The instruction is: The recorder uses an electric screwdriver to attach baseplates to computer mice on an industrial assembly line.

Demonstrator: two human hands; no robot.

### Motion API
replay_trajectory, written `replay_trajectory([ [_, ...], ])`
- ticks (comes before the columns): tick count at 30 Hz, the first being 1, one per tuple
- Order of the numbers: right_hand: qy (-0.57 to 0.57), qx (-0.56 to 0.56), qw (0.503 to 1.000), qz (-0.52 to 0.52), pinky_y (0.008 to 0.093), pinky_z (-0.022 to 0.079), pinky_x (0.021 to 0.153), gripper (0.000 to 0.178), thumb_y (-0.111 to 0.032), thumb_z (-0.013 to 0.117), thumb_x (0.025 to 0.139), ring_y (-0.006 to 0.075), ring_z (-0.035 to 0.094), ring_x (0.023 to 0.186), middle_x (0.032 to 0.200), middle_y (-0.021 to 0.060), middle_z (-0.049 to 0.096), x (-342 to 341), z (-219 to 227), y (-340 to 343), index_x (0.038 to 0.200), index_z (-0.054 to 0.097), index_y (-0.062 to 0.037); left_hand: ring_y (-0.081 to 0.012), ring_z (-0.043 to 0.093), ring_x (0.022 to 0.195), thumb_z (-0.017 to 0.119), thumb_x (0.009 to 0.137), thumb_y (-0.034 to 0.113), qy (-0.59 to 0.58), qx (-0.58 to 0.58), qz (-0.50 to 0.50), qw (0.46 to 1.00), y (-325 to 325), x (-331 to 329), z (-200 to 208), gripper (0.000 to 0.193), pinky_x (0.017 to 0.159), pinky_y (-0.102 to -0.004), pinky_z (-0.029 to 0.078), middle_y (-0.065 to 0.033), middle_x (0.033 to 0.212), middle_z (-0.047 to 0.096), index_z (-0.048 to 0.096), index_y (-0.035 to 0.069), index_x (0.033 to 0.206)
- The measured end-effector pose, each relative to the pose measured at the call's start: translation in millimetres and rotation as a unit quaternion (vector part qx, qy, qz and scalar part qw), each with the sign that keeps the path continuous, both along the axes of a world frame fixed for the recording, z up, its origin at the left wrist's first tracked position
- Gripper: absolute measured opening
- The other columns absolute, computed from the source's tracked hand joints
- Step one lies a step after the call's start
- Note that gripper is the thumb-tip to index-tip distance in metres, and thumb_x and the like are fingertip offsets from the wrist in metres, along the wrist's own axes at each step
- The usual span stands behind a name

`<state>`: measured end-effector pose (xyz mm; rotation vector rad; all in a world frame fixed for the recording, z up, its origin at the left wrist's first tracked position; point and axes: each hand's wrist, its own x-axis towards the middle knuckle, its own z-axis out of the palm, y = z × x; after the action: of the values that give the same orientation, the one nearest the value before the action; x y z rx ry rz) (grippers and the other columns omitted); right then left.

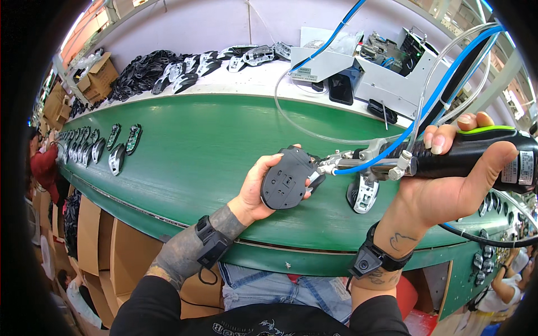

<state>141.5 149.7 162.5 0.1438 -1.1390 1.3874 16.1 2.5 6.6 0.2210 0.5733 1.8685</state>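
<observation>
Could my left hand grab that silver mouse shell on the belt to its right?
Probably not as things stand: the left hand is full, holding a dark mouse base. Otherwise the silver mouse shell looks close, with bare green belt between.

L hand (253, 191) holds mouse (284, 182) (blk), R hand (443, 200) driver (440, 164).

My feed comes from the wearer's head, through the left one of two side-by-side fisheyes, facing forward and down. The left hand (255, 193) and right hand (448, 196) sit near me, jeans (269, 288) along the bottom, green belt (213, 145) across the middle, pale wall (179, 31) farther off. Straight edges bow toward the dark rim.
</observation>
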Motion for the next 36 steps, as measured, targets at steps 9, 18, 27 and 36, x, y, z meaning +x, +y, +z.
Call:
replay_trajectory([
  [9,-0.021,0.001,1.000,-0.016,0.0256,0.036,0.055,0.051,-0.049,0.049,0.088,0.0113,0.046,0.054,0.085,0.0074,0.048,-5,-3,-8,0.100,0.049,0.0002,-0.0290,0.058,0.092,0.043,0.087,0.033,-0.017,0.027,-0.012,0.999,0,-1,-3,0.050,0.080,-0.0463,0.050,-0.0138,0.119,0.048,0.036,0.012,0.132],
  [18,0.019,-0.016,0.999,0.024,0.0269,0.035,0.058,0.053,-0.050,0.048,0.088,0.0115,0.046,0.055,0.087,0.0077,0.050,10,6,-3,0.101,0.048,0.0011,-0.0256,0.059,0.085,0.048,0.086,0.033,0.020,-0.088,0.189,0.978,5,-26,-7,0.036,0.075,-0.0418,0.050,-0.0093,0.106,0.057,0.050,0.012,0.115],
  [27,-0.036,-0.042,0.995,0.085,0.0238,0.035,0.054,0.053,-0.051,0.047,0.089,0.0107,0.047,0.052,0.087,0.0068,0.050,-14,-6,-32,0.105,0.047,-0.0009,-0.0235,0.057,0.088,0.047,0.086,0.035,-0.012,-0.017,0.157,0.987,4,-18,-9,0.039,0.078,-0.0443,0.049,-0.0062,0.107,0.052,0.046,0.016,0.120],
  [36,-0.028,-0.036,0.992,0.115,0.0219,0.034,0.052,0.053,-0.050,0.045,0.090,0.0098,0.047,0.053,0.087,0.0064,0.050,-15,-7,-37,0.107,0.047,-0.0002,-0.0242,0.057,0.089,0.047,0.086,0.034,-0.020,0.008,0.166,0.986,3,-20,-10,0.042,0.077,-0.0438,0.050,-0.0069,0.111,0.051,0.044,0.015,0.123],
])
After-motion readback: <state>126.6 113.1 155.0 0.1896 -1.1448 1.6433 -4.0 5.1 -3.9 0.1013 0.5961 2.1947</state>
